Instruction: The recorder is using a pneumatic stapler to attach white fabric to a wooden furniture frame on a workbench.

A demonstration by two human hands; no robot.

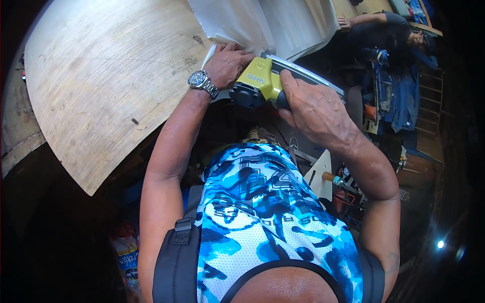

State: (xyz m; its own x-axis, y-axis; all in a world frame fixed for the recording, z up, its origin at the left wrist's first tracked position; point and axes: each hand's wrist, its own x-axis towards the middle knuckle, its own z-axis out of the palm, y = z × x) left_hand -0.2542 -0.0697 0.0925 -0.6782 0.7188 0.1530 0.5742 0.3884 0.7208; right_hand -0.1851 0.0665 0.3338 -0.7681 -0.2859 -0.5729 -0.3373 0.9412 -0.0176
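My right hand (319,107) is wrapped round the handle of a yellow and black staple gun (256,80) with a long silver magazine. Its nose end lies close to my left hand (228,64), at the edge of a large curved wooden panel (118,86). The left fingers are bent over a pale, thin cloth (237,22) and hold it at that edge; their tips are partly hidden. From there the cloth spreads away over the far side in loose folds. A steel watch is on my left wrist.
Another person (381,35) is at the far right, one hand near the cloth. Dark blue fabric (405,103) and a wooden rack (429,101) stand at the right. Below my right forearm are a bottle (333,179) and small clutter. A colourful bag (127,257) lies at lower left.
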